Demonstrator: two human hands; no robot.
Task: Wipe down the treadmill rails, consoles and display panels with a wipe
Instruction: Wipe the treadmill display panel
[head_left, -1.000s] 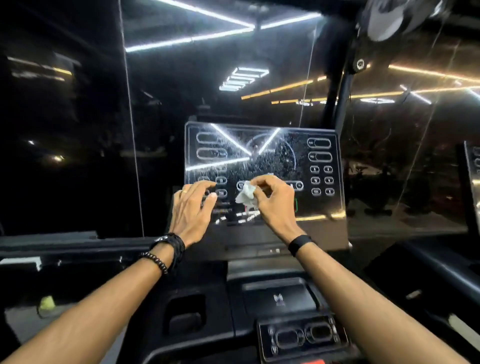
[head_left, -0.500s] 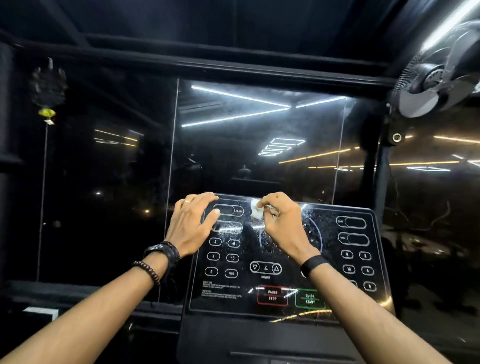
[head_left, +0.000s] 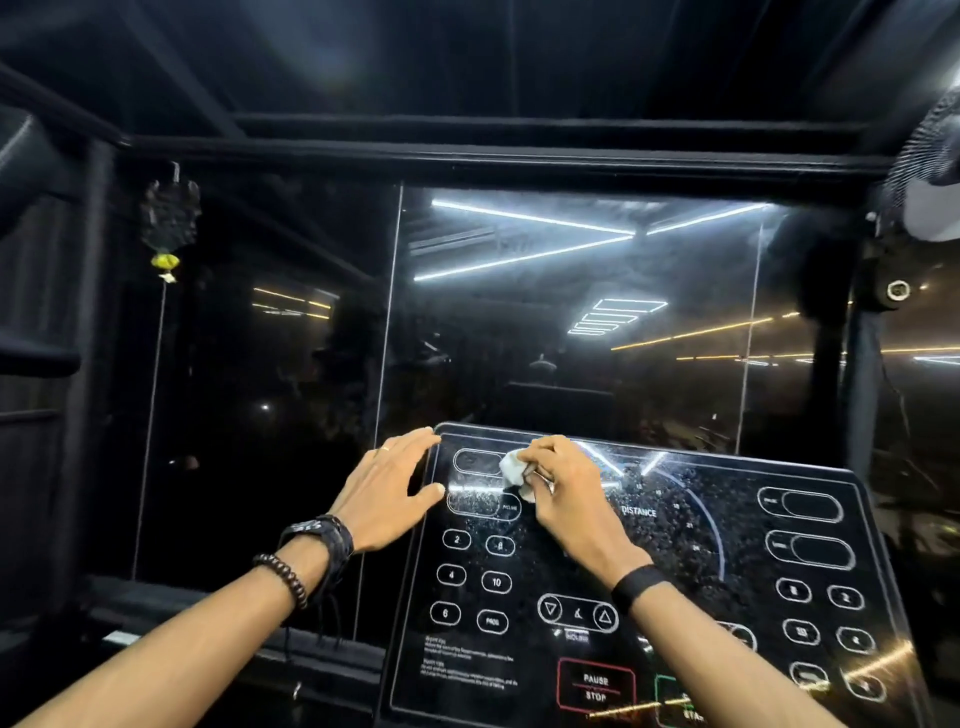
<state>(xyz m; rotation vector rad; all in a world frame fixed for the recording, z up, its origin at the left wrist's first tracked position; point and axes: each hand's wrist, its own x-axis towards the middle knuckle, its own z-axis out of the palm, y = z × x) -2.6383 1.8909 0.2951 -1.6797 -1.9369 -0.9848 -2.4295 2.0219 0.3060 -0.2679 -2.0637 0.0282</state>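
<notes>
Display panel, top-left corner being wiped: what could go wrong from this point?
1. The right hand pinches the wipe in a small wad, so strokes are narrow; the speckled area around DISTANCE may be missed.
2. The panel is covered in touch keys; a stroke could press one, such as PAUSE/STOP, if powered.
3. The left hand rests bare on the panel's edge and may leave prints.

My right hand (head_left: 566, 499) hides most of the wipe (head_left: 514, 470). The console panel (head_left: 675, 571) is cut by the lower edge; its small text is unreadable.
</notes>
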